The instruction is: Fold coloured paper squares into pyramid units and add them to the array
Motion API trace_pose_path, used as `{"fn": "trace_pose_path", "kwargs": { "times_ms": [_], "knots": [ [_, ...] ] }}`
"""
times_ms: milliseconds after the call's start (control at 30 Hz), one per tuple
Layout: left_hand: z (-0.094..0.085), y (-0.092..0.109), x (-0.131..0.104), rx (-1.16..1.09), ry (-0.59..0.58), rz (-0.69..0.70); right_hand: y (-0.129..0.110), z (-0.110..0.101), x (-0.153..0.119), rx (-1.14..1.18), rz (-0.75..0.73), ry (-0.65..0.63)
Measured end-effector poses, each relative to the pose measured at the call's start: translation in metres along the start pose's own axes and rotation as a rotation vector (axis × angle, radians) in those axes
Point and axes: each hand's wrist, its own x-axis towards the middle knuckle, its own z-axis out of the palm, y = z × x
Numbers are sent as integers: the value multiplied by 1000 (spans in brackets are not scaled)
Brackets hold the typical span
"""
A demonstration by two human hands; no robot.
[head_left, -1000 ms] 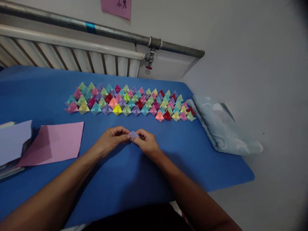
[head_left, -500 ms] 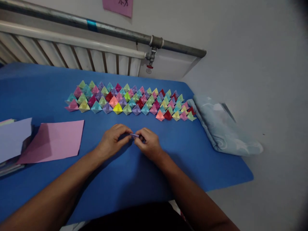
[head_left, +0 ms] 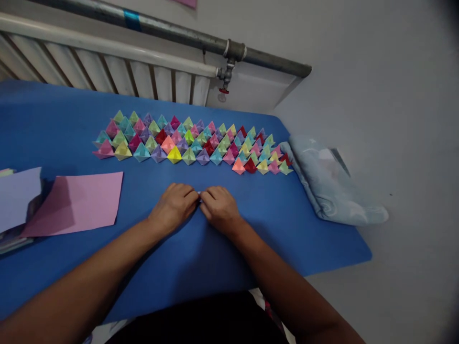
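My left hand point(head_left: 175, 203) and my right hand point(head_left: 219, 206) meet over the blue table point(head_left: 211, 267), fingertips almost touching. Both are closed in a pinch on a small folded piece of purple paper point(head_left: 200, 194). Only a sliver of it shows between the fingers, so its shape is mostly hidden. Beyond my hands stand several rows of small folded paper boats point(head_left: 189, 155) in pink, green, blue, purple, yellow and red.
At the left lies a pink paper sheet point(head_left: 86, 198) beside a stack of papers with a lavender sheet point(head_left: 17, 193) on top. A folded pale blue cloth point(head_left: 322, 186) rests at the right against the wall. Behind the table are a radiator point(head_left: 118, 71) and a metal pipe point(head_left: 179, 36).
My fingers have closed further round the purple paper, and the hands have drawn closer together, hiding more of it. The view has tilted slightly downward.
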Motion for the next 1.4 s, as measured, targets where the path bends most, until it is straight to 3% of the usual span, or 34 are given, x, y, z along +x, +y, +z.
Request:
{"fn": "trace_pose_path", "kwargs": {
  "times_ms": [333, 567, 1033, 1400],
  "knots": [
    [-6, 1, -4, -8, -88, 11, 22, -4, -12, 348, -5, -32],
    [-2, 1, -5, 16, -30, -1, 29, -4, -11, 334, 13, -52],
    [-3, 1, 1, -90, -88, -216, 30, -5, -5, 408, 143, -71],
    [-5, 4, 1, -80, -102, -214, 27, -7, -9, 312, 99, -85]
  ]
}}
